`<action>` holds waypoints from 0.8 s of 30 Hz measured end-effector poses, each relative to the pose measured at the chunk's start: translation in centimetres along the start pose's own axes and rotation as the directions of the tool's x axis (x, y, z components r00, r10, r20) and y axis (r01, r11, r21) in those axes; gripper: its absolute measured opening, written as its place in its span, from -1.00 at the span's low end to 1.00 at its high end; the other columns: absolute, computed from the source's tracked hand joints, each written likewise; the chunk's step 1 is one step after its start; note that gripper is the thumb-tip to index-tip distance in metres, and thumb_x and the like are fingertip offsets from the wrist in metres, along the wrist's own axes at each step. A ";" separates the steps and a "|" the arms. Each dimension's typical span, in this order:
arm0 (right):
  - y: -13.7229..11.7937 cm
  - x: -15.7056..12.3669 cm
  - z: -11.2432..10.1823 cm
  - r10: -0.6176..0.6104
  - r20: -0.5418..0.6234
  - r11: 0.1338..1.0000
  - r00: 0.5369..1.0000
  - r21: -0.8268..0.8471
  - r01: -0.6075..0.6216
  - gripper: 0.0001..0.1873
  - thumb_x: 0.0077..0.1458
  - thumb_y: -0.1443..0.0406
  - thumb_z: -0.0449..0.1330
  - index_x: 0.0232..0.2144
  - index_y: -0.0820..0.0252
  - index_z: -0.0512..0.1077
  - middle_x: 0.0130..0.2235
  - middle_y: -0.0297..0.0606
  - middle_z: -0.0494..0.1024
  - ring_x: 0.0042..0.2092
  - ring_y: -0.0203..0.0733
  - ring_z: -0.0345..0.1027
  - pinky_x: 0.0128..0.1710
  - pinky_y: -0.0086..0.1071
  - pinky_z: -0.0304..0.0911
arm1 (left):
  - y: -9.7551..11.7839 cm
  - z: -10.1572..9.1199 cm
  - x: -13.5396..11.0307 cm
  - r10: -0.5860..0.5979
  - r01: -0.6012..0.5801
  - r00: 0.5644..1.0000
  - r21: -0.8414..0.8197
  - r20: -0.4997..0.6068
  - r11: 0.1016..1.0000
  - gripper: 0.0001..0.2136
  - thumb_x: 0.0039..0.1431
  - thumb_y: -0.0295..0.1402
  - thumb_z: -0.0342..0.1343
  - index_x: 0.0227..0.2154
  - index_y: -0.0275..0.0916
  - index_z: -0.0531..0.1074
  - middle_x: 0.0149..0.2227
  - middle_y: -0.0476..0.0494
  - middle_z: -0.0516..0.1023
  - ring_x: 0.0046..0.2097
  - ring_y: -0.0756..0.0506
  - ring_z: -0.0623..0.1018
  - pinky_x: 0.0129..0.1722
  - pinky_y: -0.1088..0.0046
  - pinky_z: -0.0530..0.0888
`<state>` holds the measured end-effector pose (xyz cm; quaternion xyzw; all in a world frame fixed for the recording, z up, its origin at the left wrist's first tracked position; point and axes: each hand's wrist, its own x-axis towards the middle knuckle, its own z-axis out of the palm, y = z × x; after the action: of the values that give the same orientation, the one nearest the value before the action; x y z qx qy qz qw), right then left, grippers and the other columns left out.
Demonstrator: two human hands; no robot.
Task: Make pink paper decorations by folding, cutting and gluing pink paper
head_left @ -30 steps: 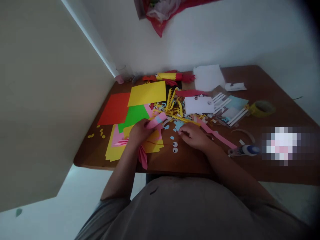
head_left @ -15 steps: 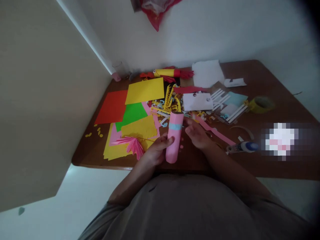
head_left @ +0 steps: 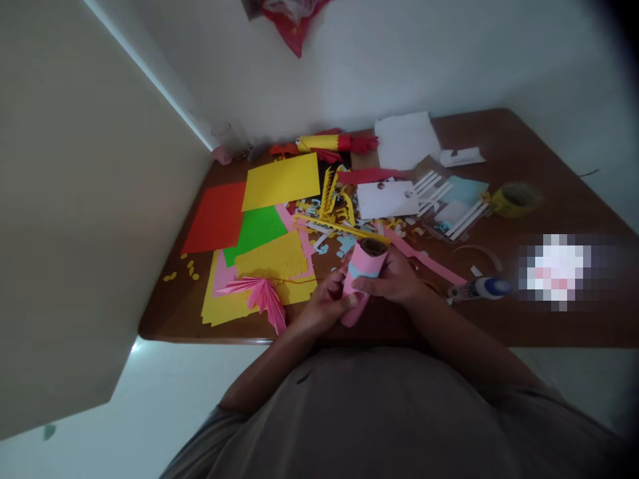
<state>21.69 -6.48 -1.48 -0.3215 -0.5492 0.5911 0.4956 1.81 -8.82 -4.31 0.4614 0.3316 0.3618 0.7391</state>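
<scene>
Between my hands, close to the table's front edge, is a pink paper-covered cardboard tube (head_left: 357, 307) with a light blue band round its upper part. Its open top tilts to the right and shows the brown inside. My left hand (head_left: 328, 299) grips the lower left side, thumb across the front. From the right, my right hand (head_left: 394, 279) is wrapped round the upper part, its thumb lying just below the blue band. A folded pink paper fan (head_left: 262, 299) lies left of my left hand, and yellow, green and red paper sheets lie beyond it.
Paper scraps (head_left: 344, 206) are heaped mid-table behind the tube. A glue bottle (head_left: 479, 289) lies to the right, with a roll of yellow tape (head_left: 515, 199) beyond. A yellow and red paper tube figure (head_left: 324, 142) rests near the wall. Red sheet (head_left: 214, 216) lies left.
My right hand, formerly apart from the tube, has closed on its upper part. The tube has tilted to the right, showing more of its open top. The view has shifted slightly.
</scene>
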 end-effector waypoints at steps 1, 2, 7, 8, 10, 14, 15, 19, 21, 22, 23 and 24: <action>0.0 0.0 0.0 0.005 -0.004 1.000 1.000 0.005 -0.005 -0.51 -0.03 -0.08 0.63 -0.29 0.10 0.63 -0.27 -0.18 0.70 -0.26 -0.05 0.57 -0.25 -0.19 0.55 | 0.1 0.0 -0.1 -0.018 0.018 1.000 0.018 0.014 1.000 -0.34 0.09 0.20 0.51 0.06 -0.20 0.61 0.00 -0.29 0.71 -0.02 -0.24 0.70 0.03 0.23 0.58; 0.0 -0.1 0.0 0.015 -0.008 1.000 1.000 0.011 -0.015 -0.52 -0.03 -0.07 0.63 -0.29 0.10 0.62 -0.27 -0.18 0.70 -0.27 -0.05 0.57 -0.26 -0.21 0.54 | 0.1 -0.1 -0.3 -0.038 0.037 0.999 0.039 0.025 0.999 -0.35 0.12 0.24 0.47 0.03 -0.21 0.62 -0.06 -0.28 0.72 -0.09 -0.22 0.71 -0.04 0.26 0.59; 0.3 -0.2 0.3 0.099 -0.031 0.993 0.995 0.063 -0.097 -0.44 -0.04 -0.10 0.63 -0.18 0.13 0.64 -0.18 -0.14 0.74 -0.31 -0.09 0.58 -0.41 -0.31 0.49 | 0.0 0.2 -0.7 -0.086 0.086 0.996 0.064 -0.011 0.994 -0.36 0.17 0.32 0.37 -0.09 -0.22 0.59 -0.17 -0.25 0.73 -0.26 -0.18 0.73 -0.26 0.34 0.59; 0.4 -0.2 0.4 0.130 -0.039 0.989 0.991 0.079 -0.126 -0.41 -0.01 -0.13 0.61 -0.13 0.13 0.64 -0.17 -0.13 0.75 -0.38 -0.15 0.54 -0.51 -0.35 0.42 | 0.0 0.4 -0.7 -0.098 0.099 0.995 0.047 -0.027 0.994 -0.35 0.18 0.33 0.36 -0.09 -0.22 0.58 -0.16 -0.26 0.74 -0.28 -0.18 0.73 -0.28 0.34 0.60; 0.6 -0.1 0.5 0.193 -0.053 0.977 0.980 0.101 -0.187 -0.35 0.04 -0.16 0.57 -0.04 0.14 0.63 -0.18 -0.13 0.76 -0.51 -0.24 0.43 -0.66 -0.40 0.26 | 0.1 0.8 -0.7 -0.120 0.121 0.991 0.021 -0.052 0.992 -0.34 0.19 0.34 0.34 -0.07 -0.23 0.58 -0.16 -0.28 0.74 -0.31 -0.16 0.72 -0.32 0.36 0.60; 1.1 0.0 0.7 0.209 -0.083 0.975 0.974 0.091 -0.201 -0.37 0.04 -0.17 0.57 -0.05 0.13 0.63 -0.24 -0.16 0.75 -0.52 -0.22 0.45 -0.65 -0.38 0.31 | 0.6 1.5 -0.8 -0.151 0.153 0.984 0.015 -0.089 0.988 -0.29 0.20 0.36 0.31 0.00 -0.24 0.59 -0.21 -0.26 0.74 -0.40 -0.11 0.67 -0.42 0.42 0.54; 1.1 0.1 0.8 0.204 -0.092 0.976 0.975 0.092 -0.196 -0.38 0.03 -0.17 0.57 -0.08 0.12 0.64 -0.25 -0.16 0.75 -0.49 -0.18 0.49 -0.62 -0.37 0.35 | 0.7 1.6 -0.9 -0.159 0.161 0.983 0.013 -0.097 0.987 -0.28 0.20 0.37 0.30 0.02 -0.24 0.59 -0.23 -0.24 0.74 -0.40 -0.10 0.66 -0.43 0.43 0.53; 1.0 0.4 1.0 0.226 -0.118 0.969 0.967 0.125 -0.211 -0.38 0.01 -0.20 0.57 -0.15 0.11 0.60 -0.28 -0.18 0.75 -0.46 -0.14 0.52 -0.60 -0.35 0.39 | 0.6 1.6 -0.9 -0.177 0.176 0.978 -0.015 -0.113 0.984 -0.26 0.21 0.38 0.28 0.07 -0.24 0.57 -0.30 -0.19 0.71 -0.44 -0.10 0.64 -0.46 0.43 0.51; 0.9 0.5 1.1 0.240 -0.124 0.966 0.963 0.129 -0.224 -0.37 0.00 -0.21 0.57 -0.16 0.11 0.59 -0.29 -0.19 0.75 -0.51 -0.17 0.48 -0.63 -0.35 0.37 | 0.3 1.6 -0.8 -0.185 0.181 0.976 -0.044 -0.113 0.983 -0.27 0.21 0.38 0.28 0.03 -0.26 0.57 -0.35 -0.16 0.68 -0.46 -0.09 0.62 -0.47 0.43 0.52; 0.9 0.5 1.2 0.247 -0.125 0.965 0.961 0.126 -0.231 -0.37 0.01 -0.22 0.56 -0.16 0.11 0.59 -0.29 -0.20 0.75 -0.53 -0.18 0.47 -0.65 -0.35 0.36 | 0.1 1.6 -0.7 -0.188 0.182 0.976 -0.061 -0.113 0.981 -0.28 0.21 0.38 0.29 -0.01 -0.26 0.57 -0.36 -0.16 0.67 -0.46 -0.09 0.62 -0.47 0.42 0.53; 0.9 0.5 1.2 0.252 -0.127 0.964 0.959 0.123 -0.237 -0.38 0.02 -0.22 0.56 -0.17 0.10 0.59 -0.29 -0.20 0.75 -0.54 -0.19 0.46 -0.66 -0.35 0.34 | 0.0 1.5 -0.7 -0.193 0.185 0.975 -0.077 -0.113 0.980 -0.29 0.20 0.37 0.30 -0.04 -0.26 0.57 -0.35 -0.16 0.67 -0.45 -0.10 0.63 -0.46 0.42 0.54; 0.9 0.5 1.2 0.256 -0.126 0.963 0.958 0.122 -0.241 -0.38 0.03 -0.22 0.55 -0.17 0.11 0.59 -0.29 -0.20 0.75 -0.55 -0.20 0.44 -0.67 -0.36 0.33 | -0.2 1.5 -0.6 -0.196 0.186 0.974 -0.089 -0.116 0.978 -0.30 0.20 0.36 0.31 -0.06 -0.26 0.56 -0.34 -0.18 0.68 -0.44 -0.11 0.64 -0.45 0.41 0.55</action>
<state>20.23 -6.33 -2.07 -0.4024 -0.4360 0.6528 0.4710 2.76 -10.07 -3.81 0.3747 0.4055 0.3296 0.7659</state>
